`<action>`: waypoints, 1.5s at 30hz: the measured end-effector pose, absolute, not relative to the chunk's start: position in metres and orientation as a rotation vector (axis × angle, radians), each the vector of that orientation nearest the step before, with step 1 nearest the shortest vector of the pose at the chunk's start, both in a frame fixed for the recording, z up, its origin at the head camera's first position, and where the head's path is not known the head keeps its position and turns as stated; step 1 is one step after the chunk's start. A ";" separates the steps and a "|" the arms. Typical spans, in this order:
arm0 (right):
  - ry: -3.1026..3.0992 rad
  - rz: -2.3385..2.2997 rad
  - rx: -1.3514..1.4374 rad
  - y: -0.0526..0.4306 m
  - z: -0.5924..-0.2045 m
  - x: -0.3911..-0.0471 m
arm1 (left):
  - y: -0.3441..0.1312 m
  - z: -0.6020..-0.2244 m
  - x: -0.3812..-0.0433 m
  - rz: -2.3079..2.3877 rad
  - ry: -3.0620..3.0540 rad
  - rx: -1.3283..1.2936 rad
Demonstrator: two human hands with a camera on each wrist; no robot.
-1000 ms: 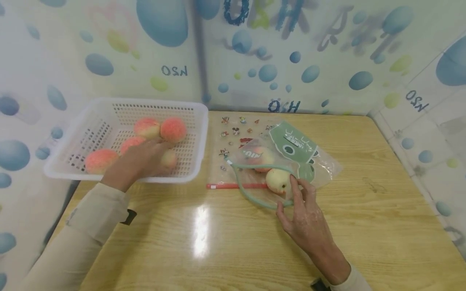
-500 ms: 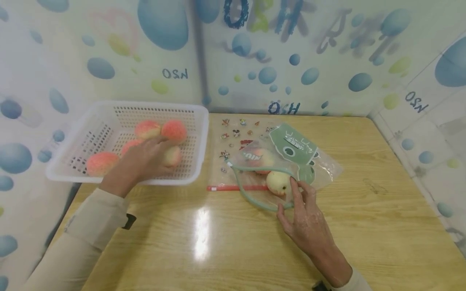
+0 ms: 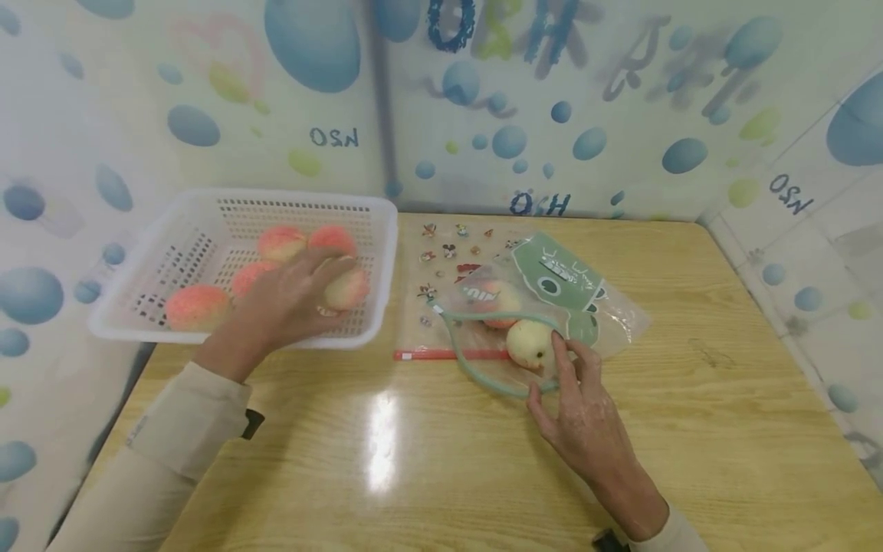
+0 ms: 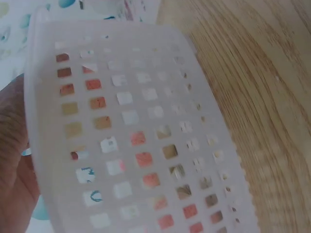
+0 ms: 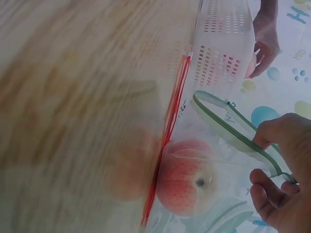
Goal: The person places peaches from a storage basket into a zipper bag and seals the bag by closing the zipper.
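Note:
In the head view my left hand [image 3: 290, 299] grips a pale, pink-tinged peach [image 3: 348, 288] over the right part of a white plastic basket [image 3: 382, 268]. The right wrist view shows that peach [image 5: 251, 65] above the basket's rim, partly behind the fingers. My right hand [image 3: 586, 414] pinches the green zip edge [image 5: 228, 128] of a clear zip bag printed with a green cartoon creature [image 3: 555, 272], keeping its mouth spread. Inside the bag lie a pale peach [image 3: 530, 343] and a redder peach [image 3: 503, 299] behind it.
Several more peaches [image 3: 198, 308] lie in the basket, at the table's left. Under the zip bag lies a second clear bag with small cartoon prints [image 3: 441, 268] and a red slider strip [image 3: 431, 355]. A bubble-patterned wall [image 3: 469, 176] stands right behind the table [image 3: 469, 475].
My left hand has drawn the peach up and to the right, within the basket's outline in the head view. My right hand and the bag have hardly moved.

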State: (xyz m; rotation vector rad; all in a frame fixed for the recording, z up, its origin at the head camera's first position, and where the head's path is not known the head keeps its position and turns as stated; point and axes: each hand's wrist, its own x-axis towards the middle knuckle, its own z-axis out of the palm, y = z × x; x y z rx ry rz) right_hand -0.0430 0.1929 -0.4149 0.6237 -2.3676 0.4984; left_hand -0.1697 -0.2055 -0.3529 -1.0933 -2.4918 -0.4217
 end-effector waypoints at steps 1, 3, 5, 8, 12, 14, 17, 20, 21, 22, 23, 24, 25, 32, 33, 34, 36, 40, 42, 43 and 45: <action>-2.367 0.501 0.627 0.193 -0.415 -0.043 | -0.204 -0.352 -0.169 -0.427 -2.473 -1.104; -2.364 0.506 0.635 0.192 -0.415 -0.044 | -0.200 -0.350 -0.167 -0.428 -2.432 -1.126; -2.348 0.511 0.642 0.191 -0.414 -0.044 | -0.197 -0.348 -0.165 -0.428 -2.388 -1.153; -2.325 0.514 0.648 0.190 -0.414 -0.045 | -0.191 -0.344 -0.162 -0.428 -2.326 -1.195; -2.304 0.519 0.647 0.191 -0.414 -0.046 | -0.183 -0.340 -0.158 -0.434 -2.238 -1.239; -2.299 0.521 0.644 0.192 -0.414 -0.046 | -0.179 -0.339 -0.155 -0.420 -2.203 -1.245; -2.297 0.523 0.642 0.192 -0.414 -0.047 | -0.172 -0.339 -0.151 -0.408 -2.175 -1.250; -2.285 0.520 0.639 0.191 -0.414 -0.047 | -0.166 -0.340 -0.146 -0.421 -2.155 -1.268; -2.279 0.520 0.637 0.191 -0.414 -0.048 | -0.163 -0.341 -0.145 -0.434 -2.147 -1.278; -2.275 0.520 0.636 0.190 -0.413 -0.048 | -0.161 -0.342 -0.144 -0.444 -2.139 -1.287; -2.270 0.520 0.634 0.190 -0.413 -0.048 | -0.158 -0.343 -0.144 -0.453 -2.130 -1.294; -2.268 0.520 0.634 0.189 -0.413 -0.048 | -0.156 -0.344 -0.143 -0.458 -2.122 -1.298; -2.269 0.520 0.634 0.189 -0.413 -0.049 | -0.153 -0.345 -0.143 -0.467 -2.118 -1.306; -2.349 0.509 0.632 0.190 -0.411 -0.048 | -0.127 -0.365 -0.131 -0.457 -2.077 -1.419; -2.357 0.507 0.634 0.191 -0.411 -0.048 | -0.122 -0.368 -0.128 -0.440 -2.067 -1.441; -2.365 0.504 0.632 0.191 -0.411 -0.048 | -0.118 -0.373 -0.127 -0.428 -2.054 -1.465; -2.365 0.499 0.634 0.192 -0.411 -0.047 | -0.108 -0.379 -0.123 -0.394 -2.037 -1.501; -2.347 0.502 0.633 0.192 -0.412 -0.047 | -0.095 -0.390 -0.119 -0.343 -2.043 -1.542; -2.345 0.505 0.633 0.192 -0.412 -0.047 | -0.090 -0.393 -0.119 -0.312 -2.058 -1.547; -2.346 0.506 0.634 0.192 -0.412 -0.047 | -0.088 -0.394 -0.119 -0.300 -2.066 -1.547; -2.350 0.509 0.636 0.192 -0.412 -0.047 | -0.085 -0.395 -0.119 -0.282 -2.076 -1.550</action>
